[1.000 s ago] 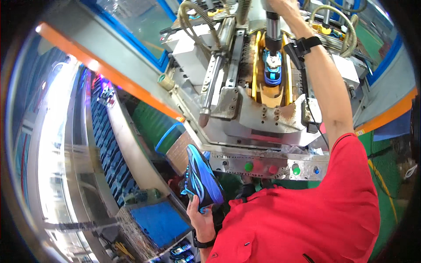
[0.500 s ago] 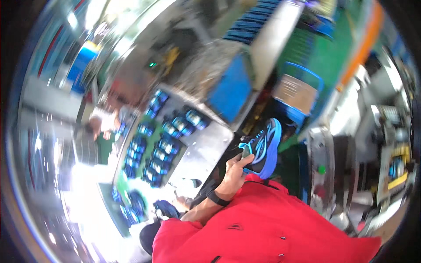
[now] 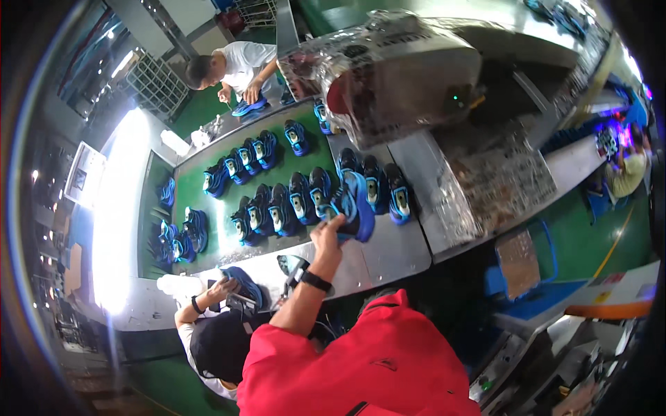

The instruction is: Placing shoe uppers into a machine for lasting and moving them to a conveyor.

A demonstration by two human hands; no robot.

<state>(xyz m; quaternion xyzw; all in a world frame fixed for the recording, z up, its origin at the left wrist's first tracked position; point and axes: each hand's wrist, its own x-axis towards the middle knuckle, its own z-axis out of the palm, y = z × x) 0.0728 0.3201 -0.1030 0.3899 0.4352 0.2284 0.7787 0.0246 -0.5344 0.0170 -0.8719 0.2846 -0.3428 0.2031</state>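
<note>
My left hand point(image 3: 327, 237), with a black band on its wrist, grips a black and blue sneaker point(image 3: 358, 208) by its heel end. The sneaker is tilted above the near side of the workbench, and its bright blue sole faces right. Just behind it, several similar sneakers point(image 3: 300, 197) stand in a row on the green top, and a few more point(image 3: 398, 194) stand on the metal part to the right. My right hand is not in view.
A co-worker in a black cap point(image 3: 220, 345) handles a shoe point(image 3: 244, 286) at the near left. Across the bench, a person in white point(image 3: 244, 64) works on another shoe. A foil-wrapped machine point(image 3: 409, 76) stands at the back. A blue trolley point(image 3: 519, 267) is at the right.
My view has turned to the right, so the bench now lies in front of me. My left hand has brought the sneaker from beside the bench to above the row of shoes.
</note>
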